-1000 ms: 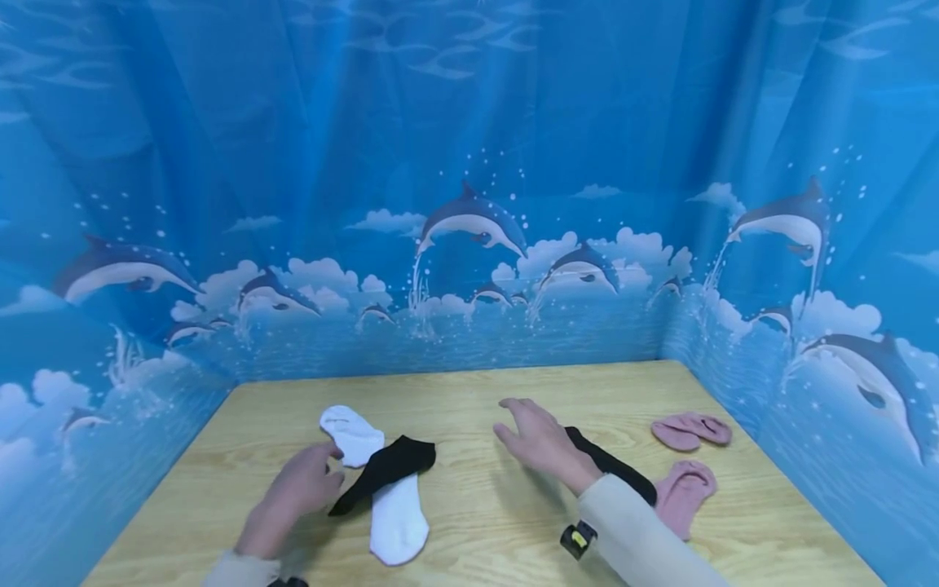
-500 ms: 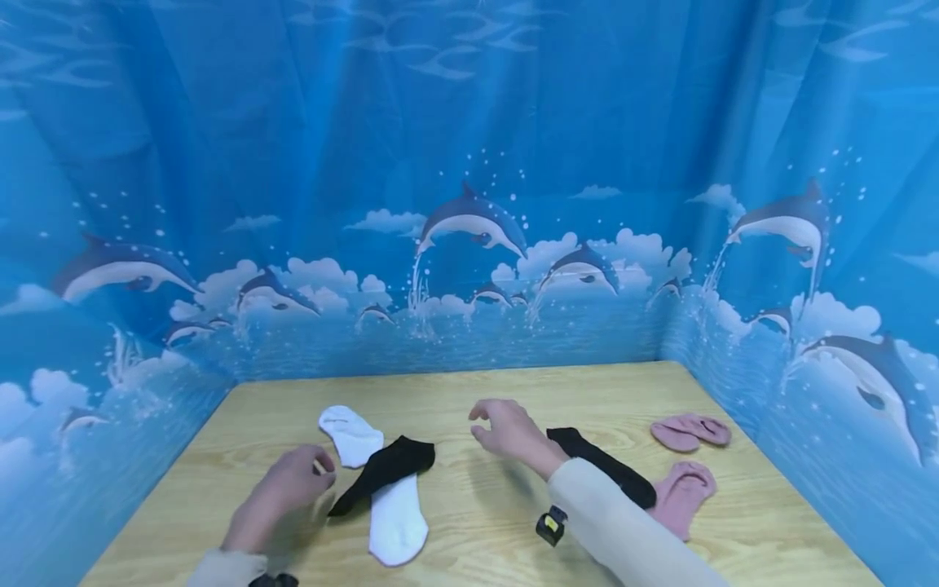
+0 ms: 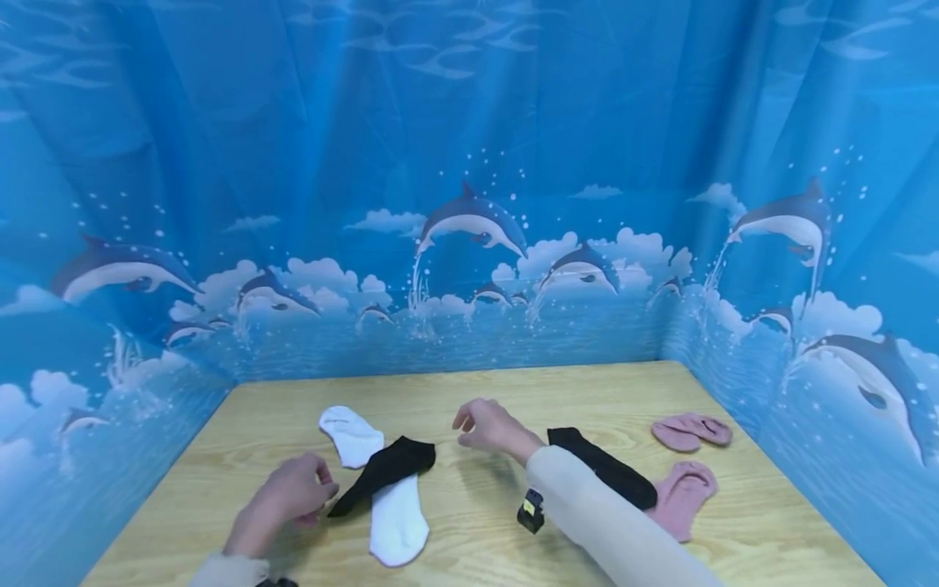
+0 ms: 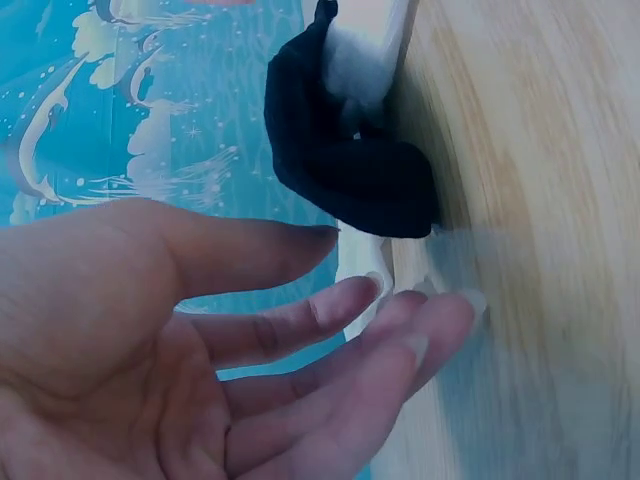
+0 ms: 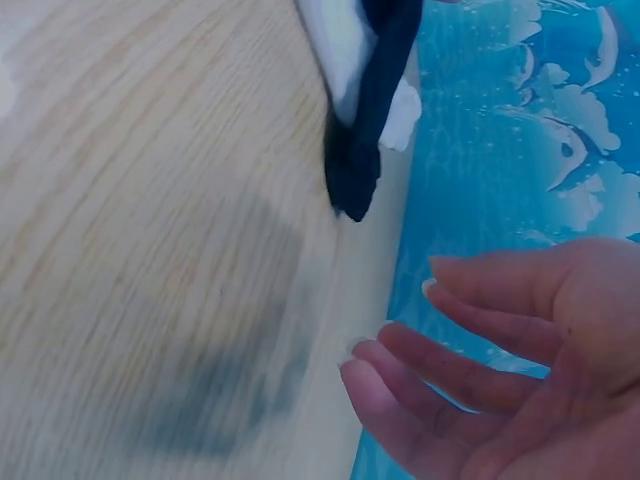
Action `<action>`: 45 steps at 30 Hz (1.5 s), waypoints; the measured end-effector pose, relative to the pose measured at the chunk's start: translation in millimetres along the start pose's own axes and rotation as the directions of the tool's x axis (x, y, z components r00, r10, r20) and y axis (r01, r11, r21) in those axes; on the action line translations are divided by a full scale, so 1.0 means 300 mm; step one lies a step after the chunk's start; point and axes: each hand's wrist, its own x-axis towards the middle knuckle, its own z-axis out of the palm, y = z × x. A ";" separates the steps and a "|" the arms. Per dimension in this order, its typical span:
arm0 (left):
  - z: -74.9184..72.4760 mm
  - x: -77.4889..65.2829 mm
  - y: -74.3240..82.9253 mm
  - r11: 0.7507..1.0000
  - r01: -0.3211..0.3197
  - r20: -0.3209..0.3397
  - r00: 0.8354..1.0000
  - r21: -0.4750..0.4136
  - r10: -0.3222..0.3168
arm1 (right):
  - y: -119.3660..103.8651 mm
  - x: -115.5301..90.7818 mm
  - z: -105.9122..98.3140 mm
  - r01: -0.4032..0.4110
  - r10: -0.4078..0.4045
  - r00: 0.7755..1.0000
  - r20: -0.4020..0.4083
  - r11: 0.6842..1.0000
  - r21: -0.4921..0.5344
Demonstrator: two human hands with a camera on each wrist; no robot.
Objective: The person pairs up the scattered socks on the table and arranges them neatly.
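A black sock (image 3: 387,471) lies across a white sock (image 3: 398,526) on the left half of the table. Just behind them is a second white sock (image 3: 352,437). My left hand (image 3: 292,491) hovers beside the near end of the black sock, fingers loosely bent and holding nothing; the left wrist view shows the black sock (image 4: 345,170) just past the thumb. My right hand (image 3: 490,426) is above the table to the right of that sock, its fingers relaxed and apart from anything. In the right wrist view the black sock (image 5: 355,170) lies beyond the fingertips.
Another black sock (image 3: 605,466) lies partly behind the right forearm. Close to it on the right is a pink sock (image 3: 682,499), with more pink sock fabric (image 3: 689,430) farther back. A dolphin-print curtain (image 3: 469,326) borders the wooden table (image 3: 469,387).
My right hand has moved left across the table toward the black sock on the left. My left hand has drawn slightly back from the socks. The socks have stayed in place.
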 end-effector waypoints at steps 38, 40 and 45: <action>0.038 0.028 -0.014 0.994 -0.018 -0.031 0.999 -0.104 0.015 | -0.026 0.098 0.130 0.079 -0.079 0.997 0.006 0.996 -0.036; 0.036 0.028 -0.013 0.994 -0.034 -0.041 0.999 -0.106 0.030 | -0.023 0.107 0.138 0.093 -0.093 0.996 -0.002 0.995 -0.042; 0.038 0.029 -0.014 0.991 -0.045 -0.056 0.998 -0.123 0.038 | -0.013 0.126 0.161 0.119 -0.121 0.992 -0.035 0.991 -0.053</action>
